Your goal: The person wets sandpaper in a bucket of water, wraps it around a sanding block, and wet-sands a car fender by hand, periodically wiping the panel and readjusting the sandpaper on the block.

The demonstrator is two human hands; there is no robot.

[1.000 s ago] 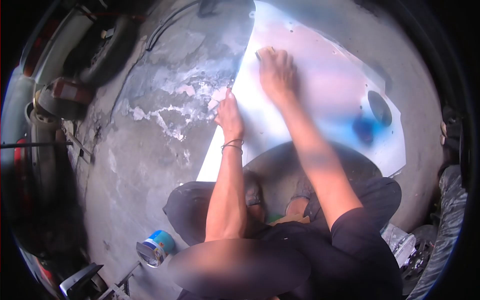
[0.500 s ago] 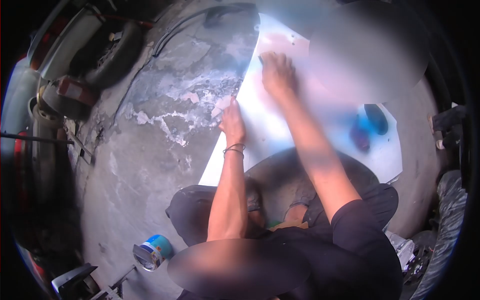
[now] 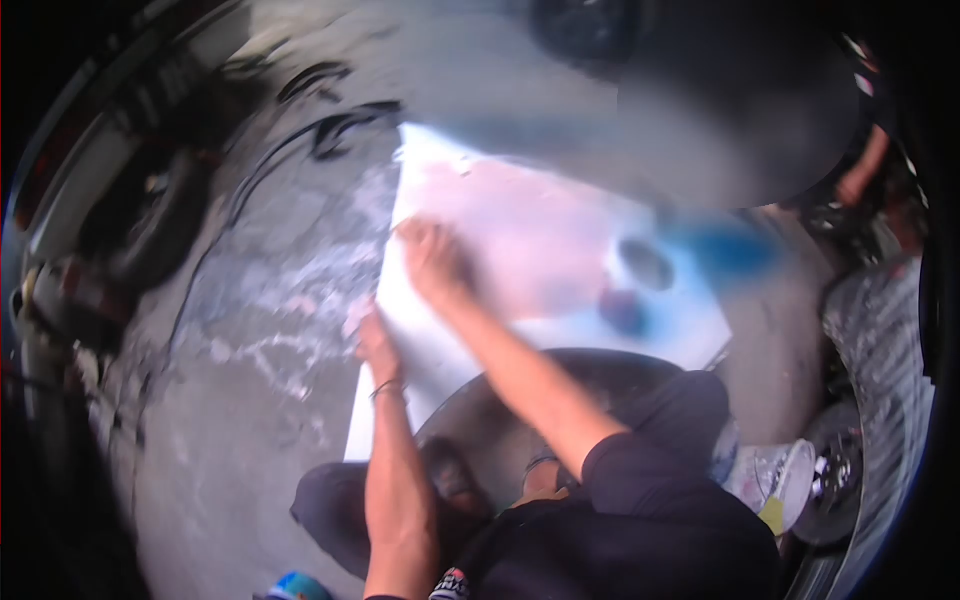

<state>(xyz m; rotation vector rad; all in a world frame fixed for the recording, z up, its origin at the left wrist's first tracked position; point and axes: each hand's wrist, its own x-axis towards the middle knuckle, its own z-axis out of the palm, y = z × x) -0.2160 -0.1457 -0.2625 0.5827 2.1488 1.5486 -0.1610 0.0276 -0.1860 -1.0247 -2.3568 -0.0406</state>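
Observation:
A large white panel (image 3: 400, 390) with a pinkish area across its middle lies tilted before me, over a dark round tyre-like object (image 3: 600, 365). With my left hand (image 3: 377, 345), a thin dark band at its wrist, I grip the panel's left edge. My right hand (image 3: 430, 255) presses on the panel's surface near its upper left edge, fingers curled down. Whatever those fingers hold is hidden and blurred. On the panel's right side are a dark oval (image 3: 646, 264) and a reddish, blurred round thing (image 3: 624, 309).
A blue can (image 3: 298, 587) stands on the concrete floor at lower left. Black cable or hose (image 3: 290, 140) lies beyond the panel. Tyres (image 3: 150, 210) line the left. A clear container (image 3: 790, 485) and plastic sheeting (image 3: 875, 340) are at right. Another person's arm (image 3: 865, 170) shows at upper right.
My view has swung, so the panel and both hands appear lower and further left. My right hand stays on the panel, nearer its left edge; my left hand keeps hold of the edge.

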